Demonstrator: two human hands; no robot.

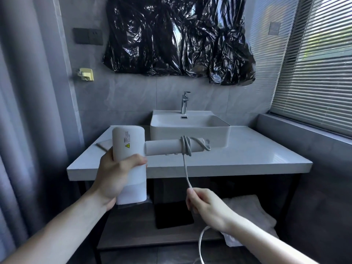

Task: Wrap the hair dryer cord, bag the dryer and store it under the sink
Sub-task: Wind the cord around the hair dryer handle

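A white hair dryer [128,145] is held up in front of the counter, its barrel upright and its handle [163,147] pointing right. My left hand [116,178] grips the barrel. The grey-white cord [185,168] is looped a few turns around the handle near its end, then runs taut down to my right hand [205,204], which pinches it. The rest of the cord hangs in a loop below my right wrist. No bag for the dryer can be made out with certainty.
A white basin [190,128] with a chrome tap [184,102] sits on the white counter [238,155]. Below it is an open wooden shelf [133,231] with folded white towels [251,212] at right and a dark block in the middle. Blinds cover the window at right.
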